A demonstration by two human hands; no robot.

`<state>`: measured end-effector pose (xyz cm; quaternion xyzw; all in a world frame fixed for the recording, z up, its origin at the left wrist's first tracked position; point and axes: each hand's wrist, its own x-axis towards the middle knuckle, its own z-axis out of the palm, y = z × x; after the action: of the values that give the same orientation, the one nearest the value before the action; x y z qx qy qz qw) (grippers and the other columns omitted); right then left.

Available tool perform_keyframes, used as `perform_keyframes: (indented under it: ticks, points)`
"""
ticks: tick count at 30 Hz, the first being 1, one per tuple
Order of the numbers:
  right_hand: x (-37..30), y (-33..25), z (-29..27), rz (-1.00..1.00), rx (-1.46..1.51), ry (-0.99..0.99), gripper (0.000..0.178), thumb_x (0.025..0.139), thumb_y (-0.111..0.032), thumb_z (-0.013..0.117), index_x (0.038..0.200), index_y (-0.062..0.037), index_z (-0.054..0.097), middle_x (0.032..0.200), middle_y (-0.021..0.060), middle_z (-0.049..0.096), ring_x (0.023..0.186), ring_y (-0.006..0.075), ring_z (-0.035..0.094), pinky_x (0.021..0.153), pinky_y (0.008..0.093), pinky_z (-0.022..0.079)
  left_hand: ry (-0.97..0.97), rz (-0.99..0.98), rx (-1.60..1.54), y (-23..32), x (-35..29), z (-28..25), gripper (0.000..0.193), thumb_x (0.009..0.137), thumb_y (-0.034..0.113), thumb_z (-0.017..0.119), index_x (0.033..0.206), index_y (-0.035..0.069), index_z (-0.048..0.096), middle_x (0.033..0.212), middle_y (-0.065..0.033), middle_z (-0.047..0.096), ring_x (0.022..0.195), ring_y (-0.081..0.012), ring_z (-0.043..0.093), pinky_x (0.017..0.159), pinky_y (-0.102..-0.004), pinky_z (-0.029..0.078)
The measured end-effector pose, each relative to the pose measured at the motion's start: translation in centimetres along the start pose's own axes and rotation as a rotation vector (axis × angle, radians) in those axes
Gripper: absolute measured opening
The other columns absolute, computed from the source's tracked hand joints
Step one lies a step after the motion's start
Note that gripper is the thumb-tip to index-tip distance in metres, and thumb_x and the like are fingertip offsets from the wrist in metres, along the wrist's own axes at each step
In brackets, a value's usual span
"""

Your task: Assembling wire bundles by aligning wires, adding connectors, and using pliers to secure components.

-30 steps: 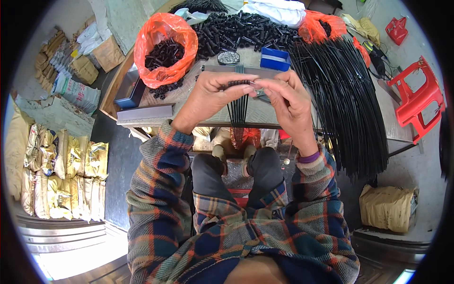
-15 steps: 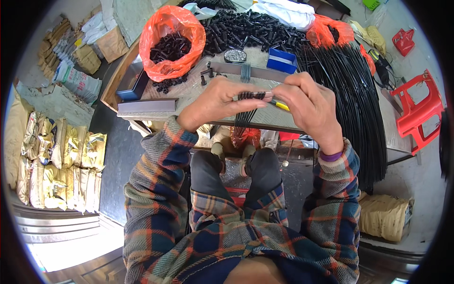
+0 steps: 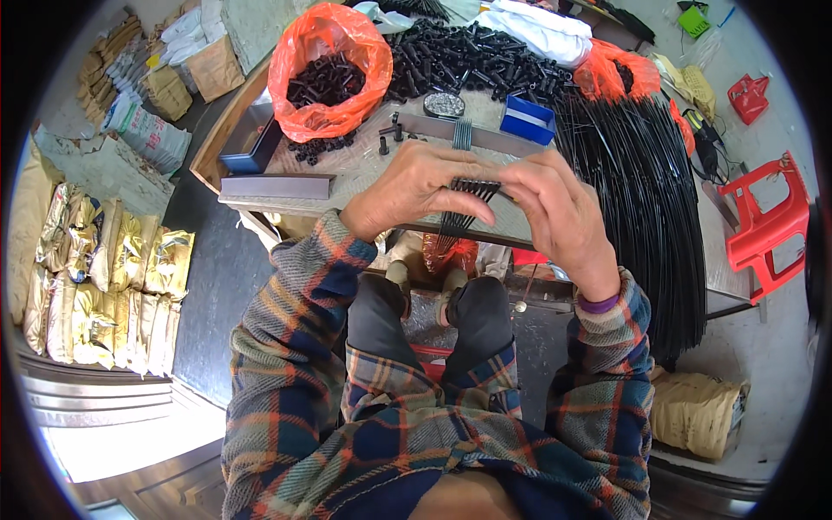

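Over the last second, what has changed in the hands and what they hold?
The left hand and right hand have closed together on the bundle of thin black rods, whose ends now fan out below the fingers. A yellow thing seen briefly at the right hand no longer shows. The orange bag of black tubes and blue box stayed put.

We pinch a fan of thin black rods (image 3: 464, 204) between our left hand (image 3: 412, 186) and right hand (image 3: 555, 212), above the counter (image 3: 364, 173), near an orange bag (image 3: 325, 74).
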<state>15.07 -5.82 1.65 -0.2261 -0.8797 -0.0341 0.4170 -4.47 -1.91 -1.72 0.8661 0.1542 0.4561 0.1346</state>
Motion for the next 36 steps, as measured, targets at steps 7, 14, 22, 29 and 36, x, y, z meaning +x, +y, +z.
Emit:
perform_keyframes:
  ticks: [7, 14, 22, 29, 36]
  points:
    - [1.2, -1.6, -1.3, -0.132, -0.255, -0.138, 0.033, 0.079, 0.006, 0.053, 0.111, -0.0034, 0.05, 0.09, 0.0137, 0.053, 0.071, 0.0264, 0.057, 0.057, 0.0313, 0.048, -0.013, 0.011, 0.071, -0.5, -0.3, -0.5, 0.044, 0.06, 0.032, 0.076, 0.095, 0.008, 0.066, 0.089, -0.0104, 0.065, 0.072, -0.0288, 0.061, 0.059, -0.0311, 0.048]
    - [0.7, -1.5, -0.1, 0.109, 0.104, -0.056, 0.047, 0.078, -0.001, 0.055, 0.121, -0.0114, 0.04, 0.09, 0.0112, 0.048, 0.064, 0.03, 0.055, 0.051, 0.035, 0.044, 0.018, 0.029, 0.118, -0.2, -0.2, 0.0, 0.044, 0.06, 0.036, 0.075, 0.092, 0.007, 0.065, 0.08, -0.0096, 0.064, 0.067, -0.0283, 0.059, 0.055, -0.0321, 0.046]
    - [1.6, -2.1, -0.5, -0.04, -0.379, -0.3, 0.029, 0.075, -0.021, 0.063, 0.1, -0.0083, 0.059, 0.088, 0.0075, 0.055, 0.076, 0.0237, 0.059, 0.066, 0.0296, 0.047, -0.403, 0.031, 0.531, -2.6, -2.5, 2.7, 0.083, 0.059, 0.064, 0.061, 0.123, 0.013, 0.049, 0.13, -0.0126, 0.044, 0.12, -0.0281, 0.041, 0.095, -0.0401, 0.038]
    - [-5.2, 9.3, 0.2, 0.443, -0.043, -0.02, 0.021, 0.087, -0.015, 0.053, 0.103, -0.0028, 0.059, 0.101, 0.0117, 0.062, 0.089, 0.0197, 0.06, 0.077, 0.0267, 0.046, -0.428, -0.119, 0.527, -6.8, -8.2, 8.3, 0.086, 0.065, 0.059, 0.061, 0.133, 0.013, 0.035, 0.142, -0.0088, 0.028, 0.13, -0.0273, 0.028, 0.1, -0.0364, 0.034]
    - [-10.7, 14.0, 5.4, 0.524, -0.333, -0.554, 0.036, 0.076, -0.024, 0.063, 0.108, -0.0094, 0.054, 0.101, 0.0122, 0.056, 0.093, 0.0325, 0.056, 0.076, 0.0391, 0.046, -0.342, -0.17, 0.548, -7.6, -8.5, 9.6, 0.079, 0.072, 0.049, 0.062, 0.131, 0.004, 0.035, 0.139, -0.0084, 0.032, 0.129, -0.0257, 0.03, 0.092, -0.031, 0.043]
